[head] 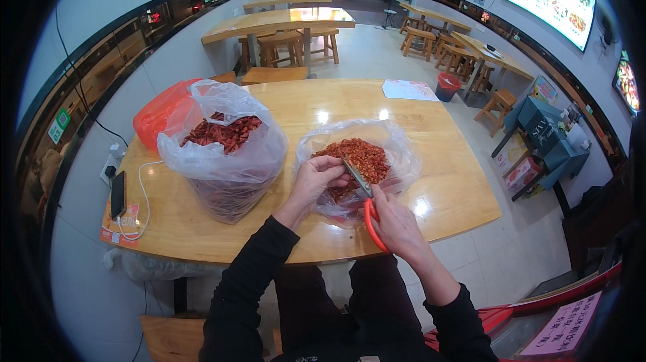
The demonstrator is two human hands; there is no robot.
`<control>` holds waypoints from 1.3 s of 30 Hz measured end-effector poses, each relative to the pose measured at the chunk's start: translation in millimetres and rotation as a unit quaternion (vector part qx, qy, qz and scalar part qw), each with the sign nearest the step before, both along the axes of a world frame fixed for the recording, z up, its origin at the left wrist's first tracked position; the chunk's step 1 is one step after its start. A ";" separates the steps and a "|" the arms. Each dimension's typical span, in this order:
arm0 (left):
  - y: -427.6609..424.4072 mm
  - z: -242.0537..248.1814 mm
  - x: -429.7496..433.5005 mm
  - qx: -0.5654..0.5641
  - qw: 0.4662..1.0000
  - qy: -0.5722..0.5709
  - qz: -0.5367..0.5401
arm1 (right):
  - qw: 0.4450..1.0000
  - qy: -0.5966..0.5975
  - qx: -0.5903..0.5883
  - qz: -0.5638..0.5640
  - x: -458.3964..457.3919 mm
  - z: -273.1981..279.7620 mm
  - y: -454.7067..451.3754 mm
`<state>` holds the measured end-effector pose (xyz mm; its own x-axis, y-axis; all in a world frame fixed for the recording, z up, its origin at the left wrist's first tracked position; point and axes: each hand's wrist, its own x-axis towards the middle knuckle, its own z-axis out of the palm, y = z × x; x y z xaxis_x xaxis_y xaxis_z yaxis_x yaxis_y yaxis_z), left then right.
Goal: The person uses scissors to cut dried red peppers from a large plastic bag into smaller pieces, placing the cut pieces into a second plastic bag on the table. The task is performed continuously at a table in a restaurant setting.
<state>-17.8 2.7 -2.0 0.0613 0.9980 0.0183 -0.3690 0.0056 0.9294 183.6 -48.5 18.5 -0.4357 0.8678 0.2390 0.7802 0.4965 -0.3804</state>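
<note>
My right hand grips scissors by their red handles, the blades pointing away and to the left. Close to the blade tips, my left hand has its thumb and fingers pinched together. Whether a small piece is between those fingertips I cannot tell. Both hands are over an open clear plastic bag spread on the wooden table. Inside it lies a heap of chopped dried red chillies with pale seeds. Left of my hands stands a taller clear plastic bag, filled with whole dried red chillies.
A red plastic bag leans behind the tall bag. At the wooden table's left edge, a phone lies with a white charging cable. A paper sheet lies at the far edge. A bin stands beyond.
</note>
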 end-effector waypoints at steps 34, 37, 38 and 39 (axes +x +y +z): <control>-10.9 105.2 -190.7 -0.026 0.524 0.812 0.255 | 0.857 0.332 -0.391 0.054 20.1 18.6 0.9; -3.8 95.1 -186.4 -0.024 0.563 0.792 0.235 | 0.851 0.343 -0.395 0.050 19.8 21.6 -1.3; -4.3 92.9 -187.6 -0.007 0.588 0.771 0.245 | 0.853 0.341 -0.392 0.052 21.0 21.4 -1.8; -5.8 92.6 -187.8 0.010 0.612 0.749 0.255 | 0.855 0.339 -0.389 0.054 22.0 20.6 -2.2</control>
<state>-205.6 -3.0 90.6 -0.2945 0.8945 0.3363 0.9474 0.2272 0.2253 205.6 -50.7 39.0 -0.5138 0.8423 -0.1627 0.2144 -0.0576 -0.9750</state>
